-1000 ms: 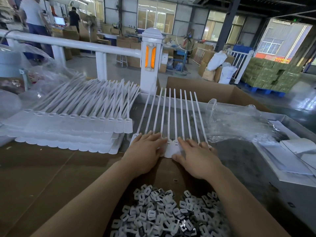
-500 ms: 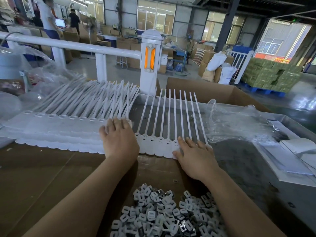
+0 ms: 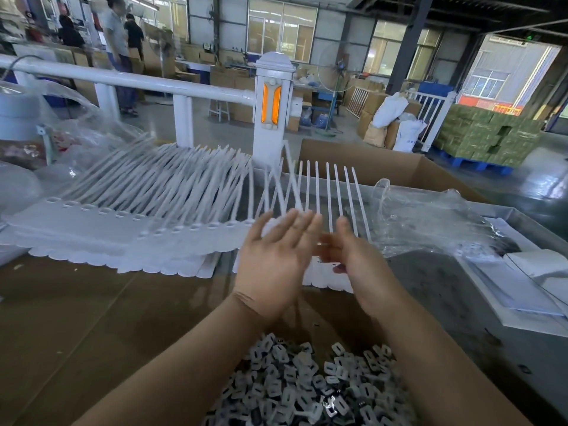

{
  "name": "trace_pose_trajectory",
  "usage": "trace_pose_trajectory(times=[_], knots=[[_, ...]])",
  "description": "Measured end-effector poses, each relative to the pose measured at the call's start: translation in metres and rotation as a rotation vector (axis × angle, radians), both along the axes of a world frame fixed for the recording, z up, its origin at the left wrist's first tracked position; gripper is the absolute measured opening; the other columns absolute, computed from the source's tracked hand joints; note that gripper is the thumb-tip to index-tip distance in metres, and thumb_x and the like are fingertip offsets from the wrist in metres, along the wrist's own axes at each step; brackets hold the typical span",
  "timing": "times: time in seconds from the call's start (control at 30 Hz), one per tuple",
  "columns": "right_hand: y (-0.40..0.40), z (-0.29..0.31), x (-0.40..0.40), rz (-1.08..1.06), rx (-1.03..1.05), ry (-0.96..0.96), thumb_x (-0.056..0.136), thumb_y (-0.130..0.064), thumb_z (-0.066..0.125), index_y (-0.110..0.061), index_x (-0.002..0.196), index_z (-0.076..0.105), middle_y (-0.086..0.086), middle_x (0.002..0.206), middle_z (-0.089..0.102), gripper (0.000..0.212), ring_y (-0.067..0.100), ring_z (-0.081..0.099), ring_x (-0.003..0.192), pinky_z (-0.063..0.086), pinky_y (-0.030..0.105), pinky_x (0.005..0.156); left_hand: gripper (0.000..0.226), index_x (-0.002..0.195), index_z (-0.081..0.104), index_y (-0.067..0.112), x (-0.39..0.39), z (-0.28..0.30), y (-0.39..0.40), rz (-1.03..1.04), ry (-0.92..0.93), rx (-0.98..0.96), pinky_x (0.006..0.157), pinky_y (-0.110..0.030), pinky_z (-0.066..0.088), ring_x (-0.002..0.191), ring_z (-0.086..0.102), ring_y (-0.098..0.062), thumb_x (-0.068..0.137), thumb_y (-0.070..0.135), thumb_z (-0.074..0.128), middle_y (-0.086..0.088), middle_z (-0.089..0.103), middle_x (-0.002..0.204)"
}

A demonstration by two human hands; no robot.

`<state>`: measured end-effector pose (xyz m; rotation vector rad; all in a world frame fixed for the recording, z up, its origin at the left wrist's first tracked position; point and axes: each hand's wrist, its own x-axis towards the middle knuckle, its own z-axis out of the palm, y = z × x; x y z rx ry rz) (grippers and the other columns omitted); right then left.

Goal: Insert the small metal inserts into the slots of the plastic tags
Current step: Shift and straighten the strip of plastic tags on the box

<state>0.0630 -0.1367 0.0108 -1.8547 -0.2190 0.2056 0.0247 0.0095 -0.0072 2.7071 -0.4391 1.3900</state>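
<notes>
The left hand [image 3: 270, 265] has its fingers [image 3: 302, 229] straight and spread, palm turned inward, holding nothing. The right hand [image 3: 358, 259] faces it just beside, thumb up, its fingers loosely bent and blurred; whether they touch the tags below cannot be told. Both hands hover over a short row of white plastic tags [image 3: 325, 279] that lie side by side on the bench [image 3: 92, 318], their long thin tails pointing away towards a cardboard box [image 3: 368, 162]. To the left, touching or nearly touching that row, a larger stack of tags [image 3: 123, 229] lies in overlapping layers, tails fanned back towards a white railing [image 3: 123, 78]. Near the bottom, between the two forearms, sits a heap of small metal inserts [image 3: 313, 385], white and dark pieces mixed. A crumpled clear plastic bag [image 3: 430, 219] lies to the right of the tags, with flat white sheets [image 3: 522, 290] beyond it.
</notes>
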Motion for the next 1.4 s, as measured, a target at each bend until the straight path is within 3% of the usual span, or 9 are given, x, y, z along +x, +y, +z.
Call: trace_pose_trajectory(times=[0.1, 0.2, 0.4, 0.63, 0.77, 0.83, 0.9, 1.13, 1.4], knots=[[-0.007, 0.002, 0.006, 0.036, 0.273, 0.184, 0.104, -0.043, 0.043, -0.019, 0.110, 0.076, 0.006, 0.114, 0.075, 0.041, 0.022, 0.067, 0.114, 0.050, 0.045, 0.099, 0.035, 0.121, 0.069, 0.005, -0.002, -0.003, -0.011, -0.198, -0.007, 0.036, 0.095, -0.047, 0.055, 0.112, 0.067, -0.023, 0.088, 0.013, 0.061, -0.011, 0.069, 0.121], [-0.014, 0.009, 0.009, -0.014, 0.326, 0.246, 0.101, -0.023, 0.052, -0.014, 0.100, 0.080, 0.011, 0.111, 0.075, 0.029, 0.022, 0.071, 0.107, 0.055, 0.038, 0.091, 0.038, 0.121, 0.069, 0.004, -0.005, -0.003, -0.017, -0.329, 0.075, -0.049, 0.093, -0.041, 0.056, 0.111, 0.068, -0.022, 0.094, 0.030, 0.063, -0.012, 0.068, 0.124], [-0.032, 0.032, 0.012, -0.169, -0.104, 0.059, 0.097, -0.016, 0.056, -0.015, 0.096, 0.071, 0.007, 0.096, 0.073, 0.015, 0.025, 0.069, 0.091, 0.055, 0.042, 0.080, 0.049, 0.143, 0.047, 0.022, -0.008, 0.016, -0.019, -0.131, 0.203, -0.349, 0.110, -0.043, 0.033, 0.131, 0.049, -0.019, 0.099, 0.043, 0.045, 0.002, 0.055, 0.142], [-0.057, 0.048, 0.012, -0.185, -0.353, 0.014, 0.099, -0.011, 0.056, -0.015, 0.084, 0.069, 0.003, 0.091, 0.069, 0.021, 0.023, 0.065, 0.086, 0.052, 0.034, 0.071, 0.070, 0.154, 0.006, 0.036, 0.012, 0.013, 0.014, 0.212, 0.729, -0.500, 0.119, -0.056, 0.003, 0.152, 0.002, -0.030, 0.097, 0.058, 0.040, -0.002, 0.007, 0.166], [-0.077, 0.044, 0.016, -0.129, -0.705, 0.070, 0.098, -0.011, 0.057, -0.015, 0.084, 0.065, 0.010, 0.096, 0.064, 0.016, 0.025, 0.060, 0.086, 0.048, 0.033, 0.065, 0.074, 0.154, 0.016, 0.037, 0.016, 0.004, 0.027, 0.168, 0.995, -0.461, 0.118, -0.057, 0.006, 0.151, 0.004, -0.032, 0.093, 0.060, 0.050, -0.005, 0.006, 0.166], [-0.081, 0.040, 0.019, -0.081, -0.820, 0.108, 0.096, -0.011, 0.057, -0.006, 0.095, 0.068, 0.017, 0.103, 0.064, 0.013, 0.030, 0.060, 0.093, 0.052, 0.044, 0.081, 0.075, 0.153, 0.023, 0.039, 0.017, -0.001, 0.032, 0.102, 1.069, -0.476, 0.118, -0.055, 0.011, 0.151, 0.006, -0.030, 0.090, 0.056, 0.059, -0.003, 0.011, 0.165], [-0.082, 0.037, 0.021, -0.051, -0.880, 0.120, 0.093, -0.012, 0.059, -0.004, 0.101, 0.070, 0.018, 0.105, 0.065, 0.016, 0.030, 0.062, 0.096, 0.053, 0.043, 0.088, 0.077, 0.153, 0.026, 0.038, 0.018, -0.004, 0.035, 0.059, 1.087, -0.470, 0.119, -0.053, 0.012, 0.151, 0.004, -0.027, 0.087, 0.055, 0.064, -0.002, 0.010, 0.165], [-0.086, 0.028, 0.029, -0.019, -1.085, 0.117, 0.092, -0.019, 0.063, -0.010, 0.087, 0.069, 0.009, 0.080, 0.066, 0.012, 0.017, 0.058, 0.065, 0.043, 0.024, 0.056, 0.077, 0.152, 0.020, 0.048, 0.022, -0.017, 0.039, -0.042, 1.034, -0.356, 0.120, -0.052, 0.000, 0.152, -0.011, -0.021, 0.085, 0.071, 0.052, 0.002, -0.002, 0.166], [-0.075, 0.025, 0.032, -0.135, -1.291, -0.062, 0.091, -0.025, 0.069, -0.017, 0.082, 0.068, 0.003, 0.080, 0.067, 0.012, 0.018, 0.065, 0.075, 0.055, 0.031, 0.069, 0.065, 0.149, 0.035, 0.041, 0.020, -0.016, 0.043, -0.243, 0.957, -0.438, 0.122, -0.053, 0.008, 0.152, 0.007, -0.011, 0.091, 0.048, 0.063, 0.006, 0.021, 0.163]])
